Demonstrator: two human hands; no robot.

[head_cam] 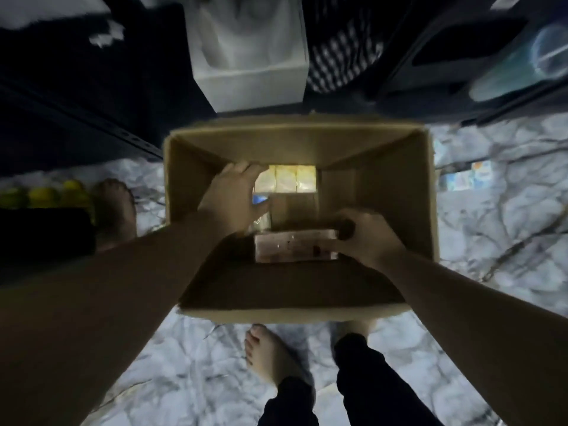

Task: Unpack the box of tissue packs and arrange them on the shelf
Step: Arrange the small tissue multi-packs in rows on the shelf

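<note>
An open cardboard box [396, 192] stands on the marble floor below me. Both my hands reach down inside it. My left hand [230, 198] curls its fingers round a clear-wrapped tissue pack [261, 210] at the left of the box bottom. My right hand [365, 238] grips the right end of a pinkish wrapped tissue pack [292, 249] near the front wall. A row of yellow tissue packs [290, 179] lies lit at the far side of the box bottom. A dark shelf [76, 112] stands behind the box at the left.
A white tissue box [249, 53] and a dark woven basket [344, 47] sit behind the cardboard box. A blue-white pack [467, 179] lies on the floor at the right, yellow items [46, 195] at the left. Another person's bare foot [118, 207] stands left of the box; mine are below.
</note>
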